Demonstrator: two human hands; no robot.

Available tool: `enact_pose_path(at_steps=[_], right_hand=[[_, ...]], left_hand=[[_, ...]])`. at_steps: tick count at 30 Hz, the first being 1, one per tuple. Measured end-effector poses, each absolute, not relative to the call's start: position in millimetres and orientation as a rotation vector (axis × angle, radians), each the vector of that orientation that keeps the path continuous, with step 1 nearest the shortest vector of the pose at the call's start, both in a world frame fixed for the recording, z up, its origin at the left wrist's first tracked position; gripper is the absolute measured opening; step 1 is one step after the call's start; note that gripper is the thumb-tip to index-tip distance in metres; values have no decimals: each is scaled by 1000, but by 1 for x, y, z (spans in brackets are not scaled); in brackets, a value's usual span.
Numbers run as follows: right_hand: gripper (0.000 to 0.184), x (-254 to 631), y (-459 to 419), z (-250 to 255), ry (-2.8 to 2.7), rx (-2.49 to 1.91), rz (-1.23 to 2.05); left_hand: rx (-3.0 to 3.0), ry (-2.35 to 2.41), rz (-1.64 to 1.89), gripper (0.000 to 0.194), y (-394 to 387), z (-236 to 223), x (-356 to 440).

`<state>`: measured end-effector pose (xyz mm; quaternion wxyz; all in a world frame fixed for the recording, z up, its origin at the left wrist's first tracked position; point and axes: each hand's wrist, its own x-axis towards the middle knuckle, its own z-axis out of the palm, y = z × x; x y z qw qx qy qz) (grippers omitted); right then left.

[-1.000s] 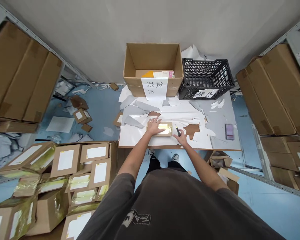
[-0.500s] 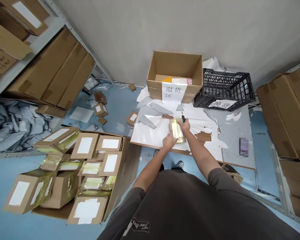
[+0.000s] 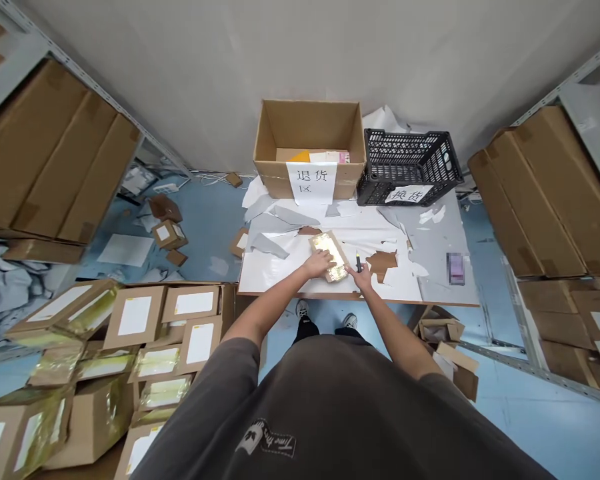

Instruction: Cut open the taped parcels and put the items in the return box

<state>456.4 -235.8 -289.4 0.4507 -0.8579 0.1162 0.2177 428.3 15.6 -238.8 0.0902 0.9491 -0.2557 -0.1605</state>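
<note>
A small cardboard box (image 3: 337,255) with shiny clear tape and a white label lies at an angle on the table, near its front edge. My left hand (image 3: 320,264) lies over its left side and holds it, fingers across the top. In my right hand (image 3: 362,276) is a yellow-and-black box cutter (image 3: 359,263), its tip pointing away from me. The fingers of that hand are wrapped around the handle, and the hand is by the box's lower right corner.
A large open carton (image 3: 310,180) with a paper sign and a black plastic crate (image 3: 410,167) stand at the table's back. Torn white paper covers the table (image 3: 280,273). Taped boxes (image 3: 135,317) are piled at left. Shelves with cartons (image 3: 545,193) flank both sides.
The view has swung right. The small box has turned so its top leans left. My right hand has moved off its top to its lower right corner, and my left hand now lies across it.
</note>
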Motion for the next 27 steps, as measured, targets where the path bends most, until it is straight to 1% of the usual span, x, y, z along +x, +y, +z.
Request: enact_pose_path(at_steps=[5, 6, 8, 10, 12, 13, 15, 16, 19, 21, 24, 27], right_hand=[[70, 513, -200, -287, 185, -2277, 615], [72, 522, -193, -286, 147, -2307, 631], [75, 536, -181, -283, 78, -2361, 663], [75, 542, -174, -278, 28, -2401, 697], [70, 541, -173, -271, -9, -2421, 704], [63, 539, -175, -267, -29, -2417, 695], [47, 531, -187, -258, -84, -2357, 672], [45, 526, -195, -254, -119, -2301, 689], [48, 509, -230, -245, -218, -2108, 889], [46, 500, -252, -241, -262, -2025, 1036], [40, 497, -270, -238, -347, -1995, 1144], [32, 503, -264, -235, -489, -2059, 1174]], left_hand=[[2974, -278, -384, 64, -6, -243, 394], [2981, -180, -382, 64, -10, -244, 390], [2974, -38, -401, 57, -17, -244, 387], [2953, 19, -442, 51, -19, -243, 390], [2924, 14, -475, 49, -16, -239, 396], [2909, -5, -491, 49, -14, -237, 399], [2888, -49, -531, 52, -9, -233, 404], [2879, -72, -556, 56, -7, -231, 405], [2843, -102, -624, 69, -3, -229, 410], [2812, -97, -638, 73, -2, -229, 413], [2785, -114, -632, 71, 0, -233, 415], [2790, -145, -612, 67, 2, -236, 412]])
